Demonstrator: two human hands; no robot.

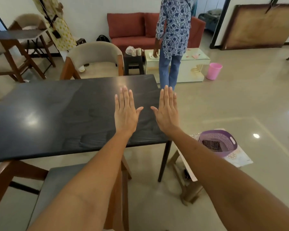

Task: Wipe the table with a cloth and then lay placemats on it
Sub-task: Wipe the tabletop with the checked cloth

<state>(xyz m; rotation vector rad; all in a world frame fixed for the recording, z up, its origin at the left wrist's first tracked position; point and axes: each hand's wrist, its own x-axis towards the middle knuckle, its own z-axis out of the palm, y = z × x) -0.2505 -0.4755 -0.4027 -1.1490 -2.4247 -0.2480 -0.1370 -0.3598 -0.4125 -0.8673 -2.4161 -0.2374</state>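
The black table (48, 114) fills the left and middle of the head view, its top bare and glossy. My left hand (125, 110) and my right hand (167, 110) are stretched out side by side above its right end, palms down, fingers straight, holding nothing. To the right of the table, on a low stool, stands a purple basket (230, 140) with a dark checked cloth (210, 145) inside. Under the basket lie pale patterned placemats (238, 158).
A grey-seated chair (57, 180) is tucked at the table's near edge and a beige chair (97, 59) at its far edge. A person (172, 39) stands past the far right corner by a low white table (193, 64). A pink bin (213, 70) sits on the floor.
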